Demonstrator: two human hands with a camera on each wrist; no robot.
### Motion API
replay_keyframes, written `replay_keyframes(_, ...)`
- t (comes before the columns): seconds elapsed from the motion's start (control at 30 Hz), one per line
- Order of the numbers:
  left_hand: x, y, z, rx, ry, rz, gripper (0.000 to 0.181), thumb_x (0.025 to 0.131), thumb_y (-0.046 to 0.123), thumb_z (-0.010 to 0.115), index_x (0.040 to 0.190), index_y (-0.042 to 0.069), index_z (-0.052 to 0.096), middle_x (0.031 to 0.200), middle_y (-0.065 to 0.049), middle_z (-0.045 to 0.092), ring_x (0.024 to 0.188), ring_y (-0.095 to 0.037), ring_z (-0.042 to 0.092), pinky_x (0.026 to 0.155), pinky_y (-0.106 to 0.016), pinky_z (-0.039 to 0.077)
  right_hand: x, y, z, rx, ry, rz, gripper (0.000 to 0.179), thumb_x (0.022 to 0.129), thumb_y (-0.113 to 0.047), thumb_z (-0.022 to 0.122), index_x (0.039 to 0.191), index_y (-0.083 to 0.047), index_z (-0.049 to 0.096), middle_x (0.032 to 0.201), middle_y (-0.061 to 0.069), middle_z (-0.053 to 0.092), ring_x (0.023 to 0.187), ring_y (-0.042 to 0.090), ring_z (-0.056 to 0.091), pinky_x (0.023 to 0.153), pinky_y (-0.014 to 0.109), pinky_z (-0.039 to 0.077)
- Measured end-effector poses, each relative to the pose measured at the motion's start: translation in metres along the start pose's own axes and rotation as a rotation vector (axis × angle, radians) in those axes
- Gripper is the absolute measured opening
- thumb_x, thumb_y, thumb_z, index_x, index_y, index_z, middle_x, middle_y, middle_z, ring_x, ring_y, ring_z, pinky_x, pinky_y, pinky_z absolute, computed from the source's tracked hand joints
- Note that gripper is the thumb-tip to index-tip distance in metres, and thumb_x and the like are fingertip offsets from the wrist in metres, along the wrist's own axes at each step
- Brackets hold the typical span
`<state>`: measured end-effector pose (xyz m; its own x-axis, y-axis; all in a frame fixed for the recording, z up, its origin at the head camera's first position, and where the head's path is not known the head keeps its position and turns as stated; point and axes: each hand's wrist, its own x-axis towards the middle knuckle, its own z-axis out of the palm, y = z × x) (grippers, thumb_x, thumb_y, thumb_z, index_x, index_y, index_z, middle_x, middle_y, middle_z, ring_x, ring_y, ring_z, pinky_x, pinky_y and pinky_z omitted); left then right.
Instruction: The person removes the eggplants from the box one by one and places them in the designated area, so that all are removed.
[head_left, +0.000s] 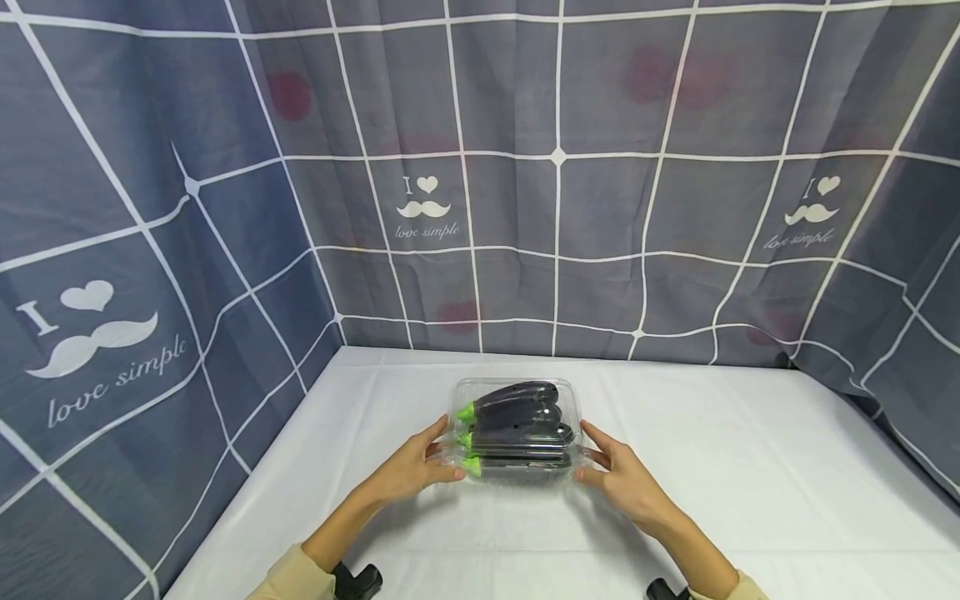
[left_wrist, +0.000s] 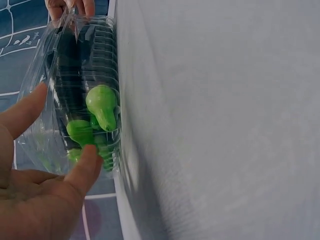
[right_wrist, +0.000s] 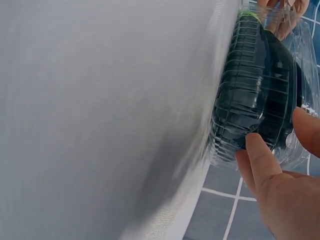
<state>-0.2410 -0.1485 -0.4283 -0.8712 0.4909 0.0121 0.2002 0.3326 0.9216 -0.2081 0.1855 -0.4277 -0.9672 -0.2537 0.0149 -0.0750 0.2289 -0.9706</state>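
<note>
A clear plastic clamshell box (head_left: 517, 479) sits on the white-covered table between my two hands. Inside it lie several dark eggplants (head_left: 517, 417), their green stem ends (left_wrist: 102, 105) pointing left. My left hand (head_left: 411, 468) holds the box's left end, thumb at the near corner and fingers along the side. At the opposite end, my right hand (head_left: 626, 482) holds the box in the same way, with its fingertips on the ribbed plastic wall in the right wrist view. The fingers behind the box ends are partly hidden in the head view.
White cloth (head_left: 750, 467) covers the table. Grey-blue checked curtains (head_left: 510, 208) with white lines and printed lettering hang behind it and on both sides. Black wrist mounts (head_left: 358, 582) show at both sleeves.
</note>
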Motion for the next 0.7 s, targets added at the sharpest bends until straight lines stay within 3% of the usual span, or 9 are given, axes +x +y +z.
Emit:
replay_keyframes(0.47, -0.0022, -0.0038, -0.0007, -0.001, -0.034, 0.011, 0.092, 0.097, 0.018, 0.066, 0.155, -0.005, -0.001, 0.159, -0.029, 0.008, 0.141, -0.050, 0.020, 0.110, -0.050, 0.030, -0.0001, 0.0004, 0.0009, -0.017, 0.007, 0.005, 0.076, 0.092, 0.002, 0.062, 0.155, 0.004, 0.020, 0.161, 0.018, 0.017, 0.139, 0.042, 0.033, 0.108, 0.052, 0.033)
replay_keyframes(0.7, -0.0015, -0.0033, 0.0008, -0.024, -0.032, -0.005, 0.091, 0.096, 0.018, 0.067, 0.156, -0.004, 0.002, 0.160, -0.027, 0.006, 0.143, -0.047, 0.019, 0.111, -0.050, 0.029, 0.0002, 0.0021, -0.0013, -0.005, 0.005, 0.019, 0.080, 0.088, 0.002, 0.065, 0.155, 0.004, 0.021, 0.161, 0.017, 0.018, 0.140, 0.044, 0.030, 0.101, 0.043, 0.044)
